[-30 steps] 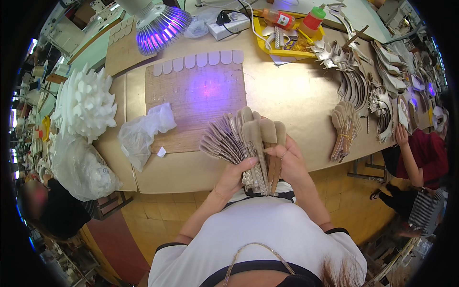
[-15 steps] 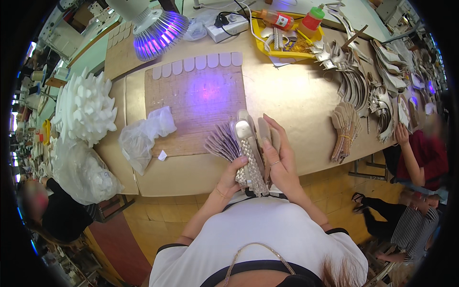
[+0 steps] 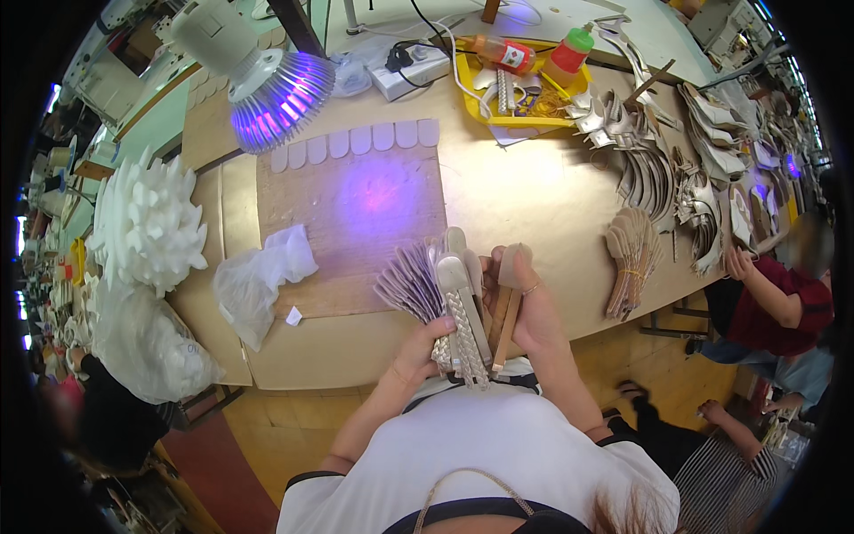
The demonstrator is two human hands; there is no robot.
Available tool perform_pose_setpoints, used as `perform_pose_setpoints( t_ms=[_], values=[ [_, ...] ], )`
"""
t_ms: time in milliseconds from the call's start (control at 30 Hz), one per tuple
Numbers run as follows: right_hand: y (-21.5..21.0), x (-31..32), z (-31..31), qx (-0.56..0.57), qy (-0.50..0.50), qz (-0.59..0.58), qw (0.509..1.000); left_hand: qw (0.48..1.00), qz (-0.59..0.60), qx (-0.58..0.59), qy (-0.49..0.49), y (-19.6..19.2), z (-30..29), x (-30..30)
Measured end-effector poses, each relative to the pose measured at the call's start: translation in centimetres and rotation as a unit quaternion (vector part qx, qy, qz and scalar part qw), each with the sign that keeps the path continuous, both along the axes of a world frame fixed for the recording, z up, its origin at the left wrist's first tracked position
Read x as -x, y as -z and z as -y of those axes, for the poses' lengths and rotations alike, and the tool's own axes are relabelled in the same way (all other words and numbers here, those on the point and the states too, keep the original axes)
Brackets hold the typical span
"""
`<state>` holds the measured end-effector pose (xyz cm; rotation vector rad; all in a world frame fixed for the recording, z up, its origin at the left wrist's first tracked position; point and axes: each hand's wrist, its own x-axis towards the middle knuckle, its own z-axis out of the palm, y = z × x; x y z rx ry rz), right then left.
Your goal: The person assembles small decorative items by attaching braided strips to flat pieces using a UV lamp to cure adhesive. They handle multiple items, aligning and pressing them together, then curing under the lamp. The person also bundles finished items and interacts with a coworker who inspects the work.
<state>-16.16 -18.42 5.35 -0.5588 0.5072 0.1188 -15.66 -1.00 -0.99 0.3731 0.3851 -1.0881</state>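
Note:
My left hand is closed around the lower part of a fanned bundle of shoe straps, held upright over the table's near edge. Braided silvery straps with rounded tops face me, and thin greyish-purple pieces spread out to the left. Close on the right of the bundle, my right hand grips a tan strap piece with a wide rounded top and a narrow lower end. The fingertips of my right hand are partly hidden behind the pieces.
A lamp throws purple light onto a cardboard sheet edged with rounded pale pieces. White foam pieces and plastic bags lie left. A yellow tray, stacked straps and a banded bundle lie right. Other people sit nearby.
My right hand has turned and moved slightly right; the tan strap piece now shows along its length, separate from the bundle. The left hand keeps its hold. The whole view has shifted a little.

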Motion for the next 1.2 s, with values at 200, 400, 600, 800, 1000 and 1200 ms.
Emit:
perform_pose_setpoints(
  t_ms=[200,400,600,800,1000,1200],
  values=[
    [-0.2,-0.8,2.2,0.187,-0.066,-0.028,0.980,0.999,0.010,-0.047,0.022,0.5,0.2,-0.3],
    [-0.7,-1.8,1.5,0.428,-0.133,0.044,0.893,0.993,0.016,-0.103,0.049,0.1,0.7,-1.1],
    [0.6,-2.7,-0.5,0.428,0.044,0.056,0.901,0.997,0.009,-0.070,0.013,-1.1,1.7,-2.3],
    [-1.0,-2.5,1.2,0.424,0.125,-0.015,0.897,0.995,0.091,-0.031,-0.022,-2.0,2.8,-3.0],
    [-1.3,-3.0,0.4,0.594,-0.049,0.108,0.795,0.942,0.227,-0.248,-0.007,-1.6,2.8,-3.0],
    [-1.0,-2.6,-0.2,0.472,0.019,0.043,0.880,0.938,0.254,-0.219,-0.089,-2.2,2.6,-2.3]
  ],
)
